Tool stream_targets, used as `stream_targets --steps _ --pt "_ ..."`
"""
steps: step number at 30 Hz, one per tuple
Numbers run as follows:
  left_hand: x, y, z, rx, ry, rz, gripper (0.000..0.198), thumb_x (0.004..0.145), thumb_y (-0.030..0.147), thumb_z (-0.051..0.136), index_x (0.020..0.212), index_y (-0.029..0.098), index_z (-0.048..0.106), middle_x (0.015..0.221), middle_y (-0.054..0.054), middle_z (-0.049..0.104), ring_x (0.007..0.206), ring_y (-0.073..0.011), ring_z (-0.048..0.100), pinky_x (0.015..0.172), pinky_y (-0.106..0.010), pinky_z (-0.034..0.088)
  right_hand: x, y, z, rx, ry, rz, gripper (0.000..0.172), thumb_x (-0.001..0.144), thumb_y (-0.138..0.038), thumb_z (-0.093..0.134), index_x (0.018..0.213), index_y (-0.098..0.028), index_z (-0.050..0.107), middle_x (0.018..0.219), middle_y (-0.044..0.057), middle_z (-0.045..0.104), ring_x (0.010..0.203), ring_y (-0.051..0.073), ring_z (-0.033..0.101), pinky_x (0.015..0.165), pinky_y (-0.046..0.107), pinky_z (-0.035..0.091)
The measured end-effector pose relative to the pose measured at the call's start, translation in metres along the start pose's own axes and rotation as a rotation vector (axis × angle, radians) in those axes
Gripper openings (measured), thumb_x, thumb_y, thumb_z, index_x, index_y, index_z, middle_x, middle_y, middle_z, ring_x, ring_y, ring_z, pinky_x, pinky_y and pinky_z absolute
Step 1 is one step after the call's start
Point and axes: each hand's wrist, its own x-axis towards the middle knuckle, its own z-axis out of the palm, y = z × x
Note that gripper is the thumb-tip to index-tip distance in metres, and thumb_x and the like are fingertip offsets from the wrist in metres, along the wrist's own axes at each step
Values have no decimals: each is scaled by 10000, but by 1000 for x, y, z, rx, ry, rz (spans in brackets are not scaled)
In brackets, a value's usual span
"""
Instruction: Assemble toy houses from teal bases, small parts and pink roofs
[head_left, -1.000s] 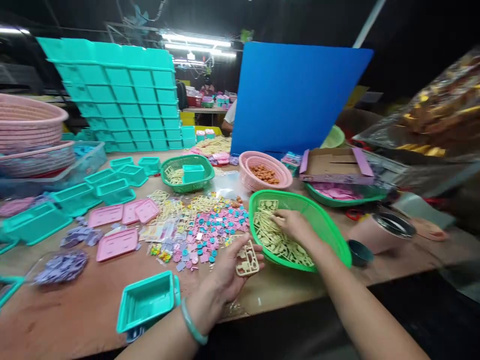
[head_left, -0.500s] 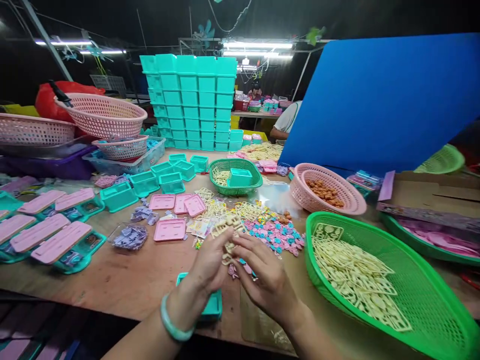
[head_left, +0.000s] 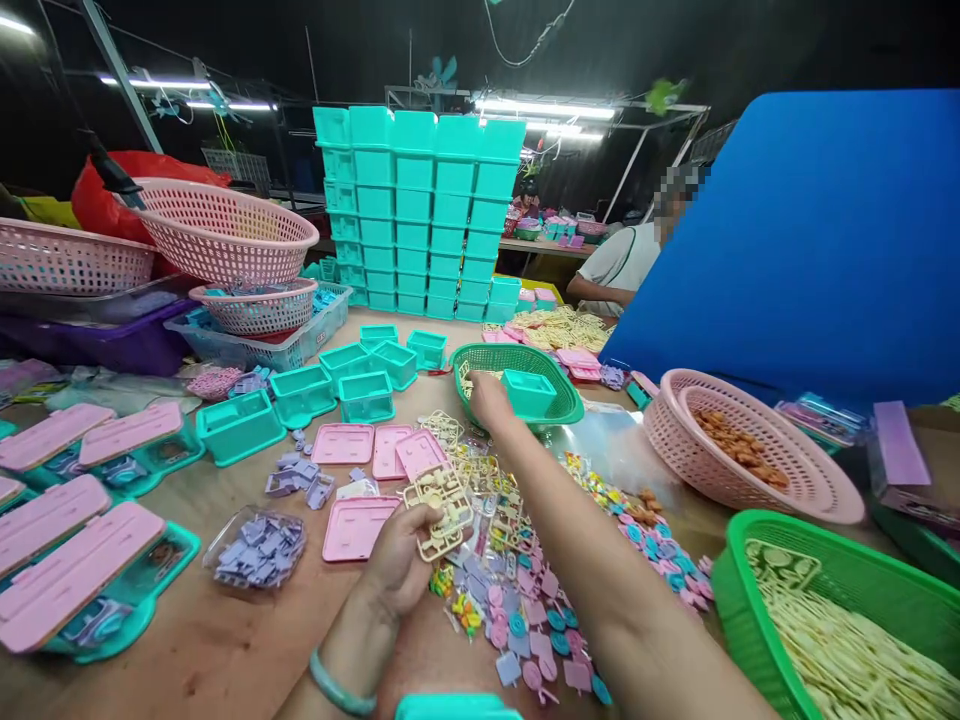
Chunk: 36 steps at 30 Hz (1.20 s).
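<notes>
My left hand is closed on a cream plastic sprue frame, thumb on top, held upright above the table. My right hand is stretched forward into the small green basket, at its left side. Its fingertips are hidden behind the hand, so what they touch does not show. Inside that basket sit a teal box and some cream pieces. Pink lids lie just left of the held frame, and loose pink, blue and lilac pieces spread beneath my right forearm.
A tall stack of teal boxes stands at the back. On the right are a large green basket of cream frames and a pink basket with brown pieces. Pink-lidded boxes line the left. A person sits beyond the blue board.
My right hand has left the cream frame and reached forward into the small green basket. My left hand keeps the frame, now slightly lower and to the left. The camera view has shifted.
</notes>
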Motion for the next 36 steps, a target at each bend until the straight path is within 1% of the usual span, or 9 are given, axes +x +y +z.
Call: stream_targets --steps 4,8,14,18,23,26,30,33,36 --pt "4 8 0 -110 -118 -68 451 790 97 662 1237 142 622 974 -101 788 952 -278 758 892 -448 614 50 11 11 -141 -129 131 387 971 -373 638 1302 -179 587 1330 102 598 1135 247 630 950 475 552" --pt "3 17 4 -147 -152 -80 440 919 239 605 1354 178 575 1011 -106 790 954 -277 763 904 -453 602 61 20 20 -227 -234 154 362 975 -366 632 1279 -171 599 1292 104 616 1094 233 644 921 443 565" --pt "6 19 8 -165 -146 -96 403 986 230 499 1382 176 555 1010 -99 789 868 -242 771 868 -427 605 31 46 0 -279 -234 100 338 974 -362 634 1254 -173 614 1279 103 624 1093 229 645 924 431 562" --pt "-1 15 9 -216 -257 -100 426 977 311 494 1374 171 557 1134 -152 762 976 -297 756 815 -427 605 15 53 -16 -260 -169 56 348 984 -360 616 1283 -182 600 1335 108 597 1154 245 618 975 468 537" --pt "-25 13 1 -281 -430 -60 540 917 406 588 1410 194 523 1306 -205 686 1121 -360 705 864 -455 577 19 29 -13 -189 -241 48 368 977 -361 630 1296 -183 590 1318 100 605 1114 238 637 933 457 561" --pt "-33 14 -10 -277 -419 -8 511 935 405 585 1401 203 531 1292 -191 698 1088 -356 717 934 -528 541 22 12 -11 -146 -265 78 340 982 -364 622 1267 -179 607 1285 99 622 1079 224 647 915 434 569" --pt "-33 15 -21 -287 -372 15 408 986 437 501 1294 185 595 1235 -188 722 1003 -335 746 889 -519 557 14 8 -23 -58 -224 94 335 972 -365 639 1243 -169 618 1253 97 636 1056 217 656 903 424 572" --pt "-30 16 -22 -287 -343 2 410 1026 443 397 1254 177 609 1157 -177 748 926 -310 762 850 -501 571 -11 11 -46 43 -95 97 287 1023 -332 531 1152 -108 656 1172 143 678 1048 236 665 888 381 554" --pt "-29 16 -17 -270 -306 12 447 1043 455 336 1275 179 600 1073 -156 769 849 -280 766 811 -474 582 -66 3 -66 229 -14 27 362 1055 -366 400 1161 -118 642 1041 120 727 914 201 694 781 309 551"
